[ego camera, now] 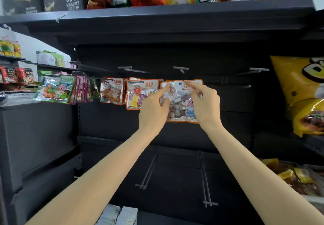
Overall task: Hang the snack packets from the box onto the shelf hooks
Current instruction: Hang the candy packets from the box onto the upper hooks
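The clear orange-edged packet of stone-shaped candy (pixel 180 102) is pinched at its top corners by the left hand (pixel 154 109) and right hand (pixel 205 102), its punched hole lying at six o'clock from the empty grey metal hook (pixel 181 69).

single head-worn view, wide-angle, facing forward and slightly down into a dark shelf unit (pixel 175 31) at arm's reach. both forearms enter from the bottom corners. the upper shelf edge curves across the top of the frame; a lower hook row (pixel 206 181) sits near the bottom edge. side margins are distorted, probably by the lens. no second view shares the scene.
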The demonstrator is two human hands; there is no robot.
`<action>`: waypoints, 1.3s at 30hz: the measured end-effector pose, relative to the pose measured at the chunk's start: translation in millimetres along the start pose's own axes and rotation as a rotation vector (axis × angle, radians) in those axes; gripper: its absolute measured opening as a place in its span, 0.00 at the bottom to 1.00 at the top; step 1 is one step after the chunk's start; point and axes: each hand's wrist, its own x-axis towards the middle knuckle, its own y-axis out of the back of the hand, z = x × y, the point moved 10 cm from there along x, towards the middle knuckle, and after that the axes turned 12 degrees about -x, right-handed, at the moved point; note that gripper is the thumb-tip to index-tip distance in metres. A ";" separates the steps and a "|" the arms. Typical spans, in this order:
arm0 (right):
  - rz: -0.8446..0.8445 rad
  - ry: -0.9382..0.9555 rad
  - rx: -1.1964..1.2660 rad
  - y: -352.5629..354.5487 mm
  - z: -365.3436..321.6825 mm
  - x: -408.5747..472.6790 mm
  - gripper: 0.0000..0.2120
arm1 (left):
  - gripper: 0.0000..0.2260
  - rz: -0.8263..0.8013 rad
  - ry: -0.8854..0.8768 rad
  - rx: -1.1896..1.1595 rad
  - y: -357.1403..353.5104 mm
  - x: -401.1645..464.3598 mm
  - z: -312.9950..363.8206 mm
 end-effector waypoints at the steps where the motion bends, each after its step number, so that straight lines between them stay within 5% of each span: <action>1: 0.006 0.010 -0.010 -0.2 -0.7 -0.3 0.15 | 0.19 0.001 0.000 0.010 -1.0 0.6 -0.5; 15: 0.052 0.031 -0.026 -5.5 2.3 3.2 0.15 | 0.18 0.108 -0.032 0.055 2.0 6.8 -5.5; 29: -0.023 0.087 -0.434 -39.3 34.6 19.2 0.22 | 0.28 -0.138 0.013 0.311 -43.4 36.3 -27.6; 35: 0.083 0.160 -0.560 -32.6 18.4 7.8 0.15 | 0.21 -0.042 -0.109 0.395 -31.5 27.2 -13.8; 39: -0.014 0.229 -0.417 -49.5 0.8 -2.7 0.09 | 0.18 -0.013 -0.246 0.453 -6.1 21.4 0.4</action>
